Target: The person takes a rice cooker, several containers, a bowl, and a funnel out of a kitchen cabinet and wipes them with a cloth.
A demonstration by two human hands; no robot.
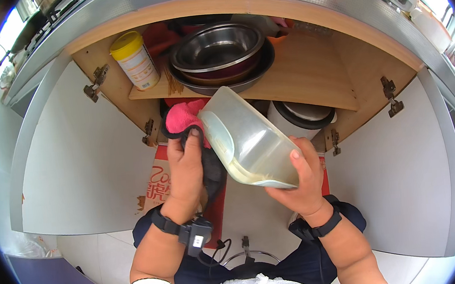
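My left hand (186, 162) grips a pink cloth (184, 117) with a dark edge, and a dark grey part of it hangs below the fingers. The cloth's pink side meets the left edge of a translucent plastic container (256, 139) with pale blue flaps on its rim. My right hand (300, 176) clasps the container's lower right corner. It is held tilted in front of an open cupboard, below stacked metal bowls (219, 52). Its far side is hidden from me.
A yellow-lidded canister (135, 60) and thin sticks (173, 83) stand left of the bowls on the wooden shelf (303, 73). Underneath is a white pot-like vessel (291, 119). Cupboard doors (77, 156) swing out on both sides. Printed cardboard (159, 181) lies at lower left.
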